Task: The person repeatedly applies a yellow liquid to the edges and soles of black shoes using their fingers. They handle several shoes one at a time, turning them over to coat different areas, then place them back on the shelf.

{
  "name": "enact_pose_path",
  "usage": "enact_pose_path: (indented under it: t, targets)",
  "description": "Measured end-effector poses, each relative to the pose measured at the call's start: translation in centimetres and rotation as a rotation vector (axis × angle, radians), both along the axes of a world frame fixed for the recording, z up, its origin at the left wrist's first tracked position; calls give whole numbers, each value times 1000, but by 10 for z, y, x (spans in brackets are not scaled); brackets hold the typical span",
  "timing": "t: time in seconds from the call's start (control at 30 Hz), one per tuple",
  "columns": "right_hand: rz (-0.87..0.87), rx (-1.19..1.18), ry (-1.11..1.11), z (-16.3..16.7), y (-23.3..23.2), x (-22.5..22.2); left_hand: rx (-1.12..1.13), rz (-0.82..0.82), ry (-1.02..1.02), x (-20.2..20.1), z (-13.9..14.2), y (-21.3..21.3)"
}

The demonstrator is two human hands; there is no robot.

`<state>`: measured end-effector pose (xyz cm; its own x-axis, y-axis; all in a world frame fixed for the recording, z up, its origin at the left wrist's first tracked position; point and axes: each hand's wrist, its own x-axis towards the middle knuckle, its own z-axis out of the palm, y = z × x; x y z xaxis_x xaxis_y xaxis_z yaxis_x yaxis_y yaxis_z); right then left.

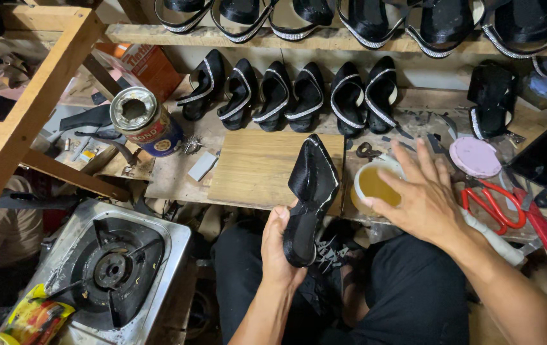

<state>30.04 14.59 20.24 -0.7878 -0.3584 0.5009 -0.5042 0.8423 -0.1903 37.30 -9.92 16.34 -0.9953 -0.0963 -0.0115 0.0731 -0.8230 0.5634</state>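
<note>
My left hand (278, 246) grips the heel end of a black pointed shoe upper on its last (312, 191), toe pointing up over a bare wooden board (254, 169). My right hand (422, 195) hovers with spread fingers over a white tub of yellowish glue (370, 185), fingertips at its rim, holding nothing. Small nails stick out beside the shoe's heel (332, 250).
Rows of black sandals with sparkly trim (286, 96) line the bench and the shelf above. A tin can (144, 121) stands left; a gas burner (110, 268) at lower left. Red scissors (497, 204), a pink lid (475, 156) and tools lie right.
</note>
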Motion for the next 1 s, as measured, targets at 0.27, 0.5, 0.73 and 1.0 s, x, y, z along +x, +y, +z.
enact_pose_path:
  t: [0.27,0.5,0.73,1.0]
  targets:
    - [-76,-172,-321,-15,13,0,38,6,45,-10,-11,11]
    - [378,-433,-102,4,-38,52,53,4,-25,-17,-4,30]
    - [407,-366,5,13,-74,60,63,14,83,-9,-6,29]
    - [355,-286,99,16,-79,60,49,35,58,-9,-11,23]
